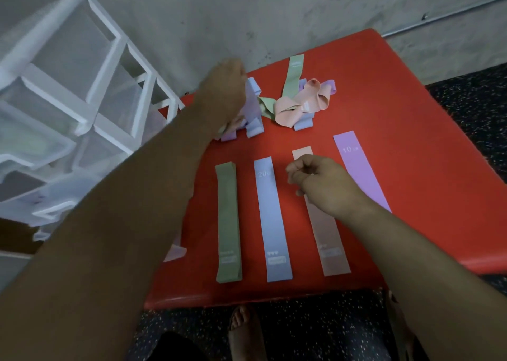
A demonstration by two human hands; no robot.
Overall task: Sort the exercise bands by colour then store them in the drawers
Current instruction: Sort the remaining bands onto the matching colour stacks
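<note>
Reaching across the red table (411,113), the left hand (225,91) was found at the far-left cluster of lilac and blue bands (253,119), knuckles towards the camera. Its fingers were blurred and buried in the bands; whether they were clamped on any band could not be determined. The right hand (321,185) hovered over the upper part of the pink band (329,245), fingers loosely curled, thumb close to the forefinger, with nothing visibly held. The two hands were well apart.

Four bands lay flat and side by side on the near half of the table, none touching another: from left to right, the green band (228,223), the blue band (273,223), the pink band and the purple band (359,168). The purple one sat further back than the rest.

At the far side, right of the left hand, lay a tangled heap (296,105) of pink, green, blue and lilac bands. One further lilac band (175,252) showed at the table's left edge, partly covered by the left forearm.

A white drawer unit (82,86) with translucent drawers stood left of the table, against a grey wall. A bare foot (241,330) was visible on the dark speckled floor.
</note>
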